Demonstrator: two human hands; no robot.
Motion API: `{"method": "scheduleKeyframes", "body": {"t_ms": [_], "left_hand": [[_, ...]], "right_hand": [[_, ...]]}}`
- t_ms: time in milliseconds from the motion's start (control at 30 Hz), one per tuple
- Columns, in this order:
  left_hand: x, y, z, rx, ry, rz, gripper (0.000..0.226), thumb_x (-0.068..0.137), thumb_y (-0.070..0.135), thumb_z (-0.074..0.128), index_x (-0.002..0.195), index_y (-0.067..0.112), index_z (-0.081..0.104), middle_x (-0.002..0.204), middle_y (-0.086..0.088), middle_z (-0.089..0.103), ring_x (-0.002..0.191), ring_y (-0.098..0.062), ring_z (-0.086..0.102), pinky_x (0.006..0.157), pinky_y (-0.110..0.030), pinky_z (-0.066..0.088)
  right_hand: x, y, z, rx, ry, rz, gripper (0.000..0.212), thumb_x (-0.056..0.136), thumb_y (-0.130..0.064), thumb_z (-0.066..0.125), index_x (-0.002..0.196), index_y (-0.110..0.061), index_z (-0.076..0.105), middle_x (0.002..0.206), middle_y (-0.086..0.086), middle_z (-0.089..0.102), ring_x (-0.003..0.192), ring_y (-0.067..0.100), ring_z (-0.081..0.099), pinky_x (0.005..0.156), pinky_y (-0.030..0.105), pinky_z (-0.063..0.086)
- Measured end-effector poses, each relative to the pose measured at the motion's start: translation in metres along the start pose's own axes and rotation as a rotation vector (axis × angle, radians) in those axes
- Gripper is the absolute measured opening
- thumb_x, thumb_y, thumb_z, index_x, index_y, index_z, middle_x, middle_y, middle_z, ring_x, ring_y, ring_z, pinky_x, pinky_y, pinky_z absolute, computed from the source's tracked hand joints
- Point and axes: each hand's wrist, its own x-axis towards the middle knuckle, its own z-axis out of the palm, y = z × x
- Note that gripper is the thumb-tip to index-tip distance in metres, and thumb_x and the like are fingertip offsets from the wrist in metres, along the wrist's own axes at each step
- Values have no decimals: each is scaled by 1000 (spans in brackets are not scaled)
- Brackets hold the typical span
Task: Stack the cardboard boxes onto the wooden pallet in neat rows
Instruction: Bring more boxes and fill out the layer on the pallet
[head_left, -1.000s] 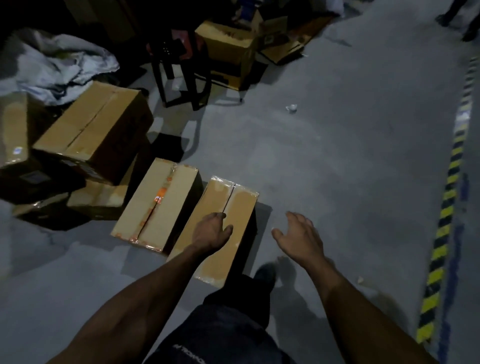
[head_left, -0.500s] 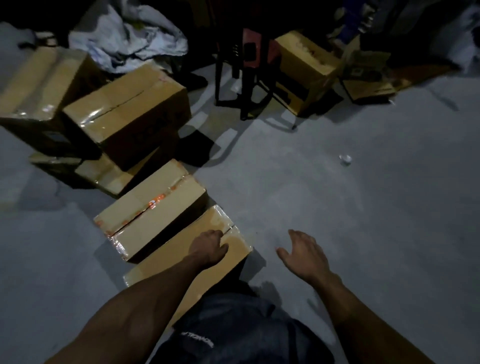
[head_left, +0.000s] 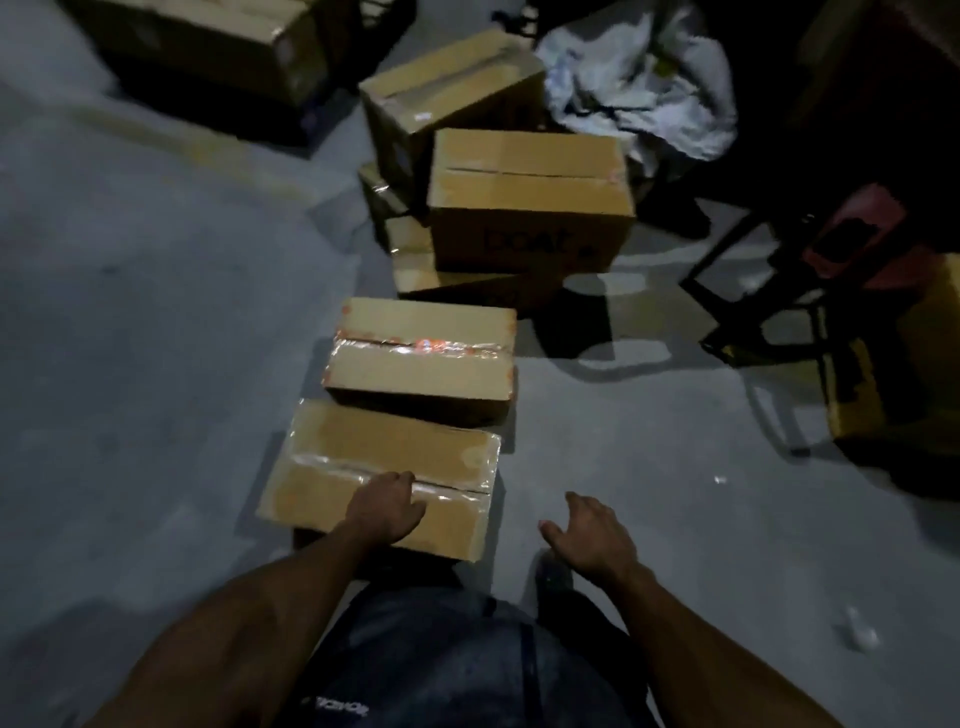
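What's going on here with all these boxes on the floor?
A person is bending over the nearest cardboard box, which sits on the concrete floor. Their left hand rests on its taped top, while the right hand hovers open beside it, holding nothing. A second box lies just behind, with more boxes piled beyond. No pallet is in view, and nothing is lifted yet.

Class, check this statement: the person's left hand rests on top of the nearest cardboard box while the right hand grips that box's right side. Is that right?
Not quite. The left hand does rest on top of the nearest cardboard box, but the right hand grips nothing: it hangs open over the floor, apart from the box. The head view shows this.
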Motion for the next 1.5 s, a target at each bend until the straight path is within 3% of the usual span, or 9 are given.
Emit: {"method": "scheduleKeyframes", "body": {"t_ms": [233, 500, 633, 867, 1067, 1167, 1233, 1333, 1500], "left_hand": [[-35, 28, 13, -334, 128, -292, 59, 98, 44, 47, 146, 10, 41, 146, -14, 48, 130, -33, 47, 103, -40, 43], [-35, 7, 42, -831, 220, -571, 62, 96, 44, 53, 149, 15, 38, 149, -9, 45, 131, -32, 49, 103, -41, 46], [-18, -5, 39, -1072, 246, -723, 66, 97, 47, 51, 151, 13, 34, 151, -12, 43, 132, -33, 47, 106, -42, 43], [53, -32, 59, -1453, 421, -1077, 60, 96, 47, 55, 138, 6, 50, 140, -16, 54, 121, -35, 54, 98, -38, 45], [155, -49, 139, -1755, 568, -1323, 60, 94, 43, 58, 140, 6, 48, 132, -15, 58, 113, -34, 58, 90, -35, 48], [195, -57, 187, -1803, 612, -1428, 76, 92, 47, 61, 145, -2, 38, 147, -23, 45, 129, -39, 49, 109, -47, 41], [214, -65, 211, -1762, 621, -1502, 81, 95, 45, 60, 153, -1, 27, 157, -19, 32, 141, -38, 36, 116, -43, 31], [236, -77, 242, -1665, 652, -1587, 86, 95, 49, 59, 157, 5, 17, 162, -15, 22, 146, -35, 27, 118, -40, 25], [257, -91, 285, -1579, 729, -1611, 97, 90, 56, 62, 158, 7, 13, 163, -14, 18, 148, -33, 24, 120, -38, 23]], "right_hand": [[45, -6, -44, -225, -66, -242, 76, 97, -58, 48, 153, -9, 32, 156, 14, 38, 141, 31, 38, 112, 40, 36], [105, -77, -45, -405, -54, -410, 73, 89, -66, 51, 143, -16, 45, 142, 11, 53, 126, 30, 52, 101, 44, 48], [137, -121, -47, -443, -121, -528, 81, 86, -69, 49, 147, -16, 41, 143, 12, 53, 125, 32, 54, 100, 48, 49], [245, -170, -26, -467, -262, -611, 107, 65, -87, 39, 144, -15, 45, 140, 11, 57, 125, 33, 56, 99, 49, 50], [369, -169, 42, -460, -355, -634, 121, 57, -94, 40, 146, -11, 45, 143, 14, 54, 128, 34, 53, 103, 48, 48], [419, -157, 82, -452, -385, -645, 126, 55, -98, 43, 147, -14, 44, 145, 12, 53, 129, 33, 53, 103, 47, 48], [443, -153, 107, -465, -413, -671, 123, 55, -96, 48, 146, -14, 45, 144, 11, 54, 129, 32, 54, 102, 46, 49], [476, -149, 141, -489, -403, -698, 126, 47, -102, 48, 136, -12, 51, 133, 13, 59, 119, 33, 58, 94, 48, 53], [500, -154, 178, -474, -373, -730, 133, 44, -94, 59, 147, -15, 33, 143, 12, 51, 128, 36, 52, 98, 57, 50]]}}
